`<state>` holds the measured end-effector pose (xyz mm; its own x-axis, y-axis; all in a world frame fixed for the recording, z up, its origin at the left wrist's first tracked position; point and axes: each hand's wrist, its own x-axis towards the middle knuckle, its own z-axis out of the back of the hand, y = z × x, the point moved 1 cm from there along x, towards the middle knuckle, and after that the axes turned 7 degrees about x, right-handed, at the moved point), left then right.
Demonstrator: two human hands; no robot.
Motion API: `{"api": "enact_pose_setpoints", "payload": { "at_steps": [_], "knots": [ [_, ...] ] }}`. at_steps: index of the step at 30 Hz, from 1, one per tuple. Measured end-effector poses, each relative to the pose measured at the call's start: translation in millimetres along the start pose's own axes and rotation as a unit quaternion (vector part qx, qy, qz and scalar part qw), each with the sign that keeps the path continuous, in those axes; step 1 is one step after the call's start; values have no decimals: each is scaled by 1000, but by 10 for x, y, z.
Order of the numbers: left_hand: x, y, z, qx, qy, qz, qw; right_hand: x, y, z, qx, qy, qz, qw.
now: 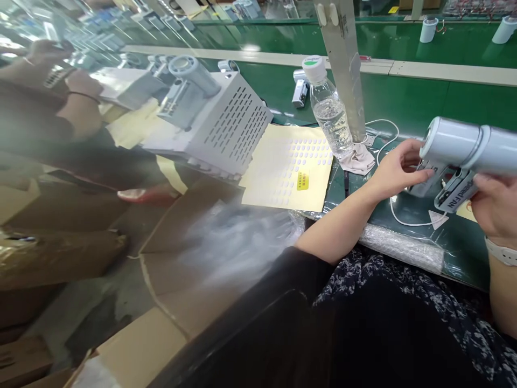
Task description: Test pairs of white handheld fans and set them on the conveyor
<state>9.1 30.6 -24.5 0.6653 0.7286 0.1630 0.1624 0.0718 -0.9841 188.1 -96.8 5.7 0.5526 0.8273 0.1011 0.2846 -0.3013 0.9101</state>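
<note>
At the right of the head view, two pale blue handheld fans are side by side above the bench, their barrels close together. My left hand (396, 172) is closed on the left fan (448, 141), its thumb and fingers around the handle. The right fan (498, 151) has a handle with dark "FAN" lettering, gripped by my right hand (496, 207). The view's right edge cuts off part of that fan. A white cable (398, 215) lies on the bench below them, beside a small white triangular piece (438, 219).
A water bottle (333, 121) stands by a metal post (343, 64). Left of it lie a yellow sticker sheet (278, 188) and a slotted white box (238, 124) carrying another fan (194, 75). A blurred co-worker's arm (81, 108) is at far left. An open carton (169, 275) holds clear plastic bags.
</note>
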Motion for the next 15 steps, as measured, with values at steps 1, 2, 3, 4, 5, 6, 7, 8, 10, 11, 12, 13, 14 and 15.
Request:
{"api": "enact_pose_setpoints", "payload": {
  "at_steps": [1, 2, 3, 4, 5, 6, 7, 8, 10, 11, 12, 13, 14, 15],
  "knots": [
    [5, -1, 4, 34, -15, -43, 998, -19, 32, 19, -43, 24, 31, 998],
    [0, -18, 5, 69, -31, -82, 994, -41, 68, 31, -82, 50, 68, 993],
    [-15, -50, 2, 101, -49, -116, 987, -64, 105, 36, -116, 77, 108, 984],
    [-38, -94, -2, 124, -67, -143, 980, -86, 141, 36, -145, 101, 145, 973],
    [-65, -144, -9, 139, -86, -162, 973, -103, 175, 34, -168, 111, 180, 963],
    [-94, -192, -15, 149, -106, -175, 967, -114, 204, 33, -187, 105, 202, 956],
    [-121, -231, -21, 156, -124, -180, 963, -119, 227, 34, -205, 88, 210, 952],
    [-144, -257, -28, 162, -138, -179, 961, -117, 244, 39, -215, 68, 209, 952],
    [-182, -262, -39, 173, -142, -157, 962, -109, 260, 62, -212, 43, 207, 954],
    [-199, -247, -43, 175, -138, -143, 964, -107, 257, 81, -213, 43, 217, 952],
    [-218, -227, -48, 174, -132, -133, 967, -107, 247, 107, -217, 46, 232, 947],
    [-239, -206, -53, 172, -126, -125, 969, -109, 229, 140, -219, 45, 252, 942],
    [-261, -189, -59, 169, -122, -120, 971, -114, 202, 179, -219, 33, 272, 936],
    [-280, -175, -67, 163, -121, -115, 972, -120, 167, 221, -216, 9, 285, 934]
  ]
}}
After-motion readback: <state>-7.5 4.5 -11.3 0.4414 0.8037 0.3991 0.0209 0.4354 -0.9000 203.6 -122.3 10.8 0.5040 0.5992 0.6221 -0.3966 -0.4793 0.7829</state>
